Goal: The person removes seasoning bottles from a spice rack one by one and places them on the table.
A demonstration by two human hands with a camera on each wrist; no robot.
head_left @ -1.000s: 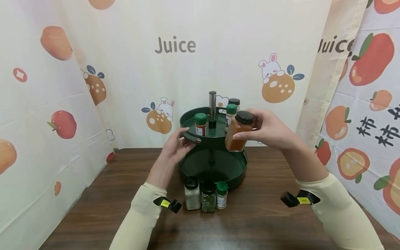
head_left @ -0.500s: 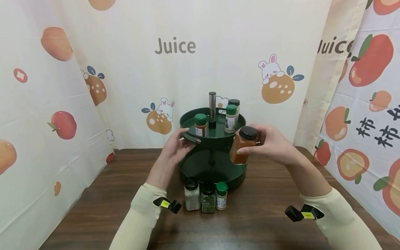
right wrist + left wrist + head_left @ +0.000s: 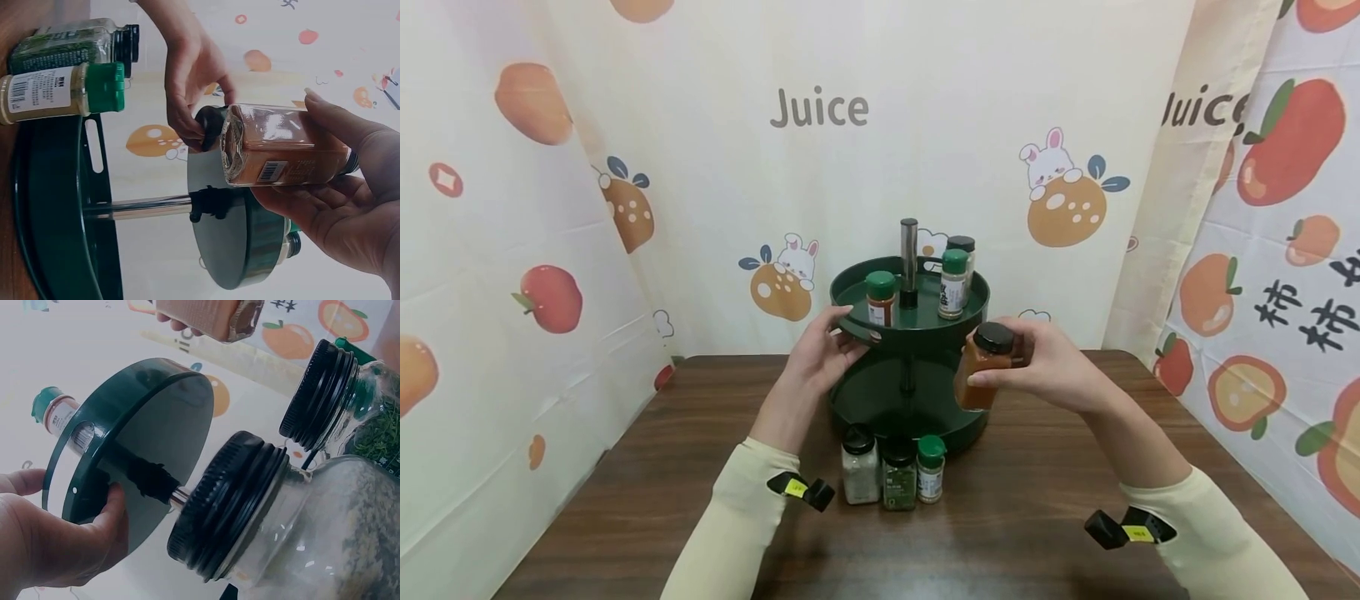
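My right hand grips a square glass spice jar of orange-brown powder with a black lid. It holds the jar slightly tilted, in front of the right side of a dark green two-tier turntable rack. In the right wrist view, thumb and fingers lie on opposite sides of the jar. My left hand pinches the left rim of the upper tray; the left wrist view shows fingertips under the tray. On that tray stand a green-capped red spice bottle, a green-capped white-labelled bottle and a black-lidded jar, partly hidden.
Below lies the lower tray. Before it, on the wooden table, stand a black-lidded jar of pale contents, a jar of green herbs and a green-capped bottle. A metal post rises through the upper tray. Printed curtains surround the table.
My right hand has lowered the orange-brown jar from beside the upper tray's rim to near the gap between tiers, shifting slightly right. My left hand stays on the rim.
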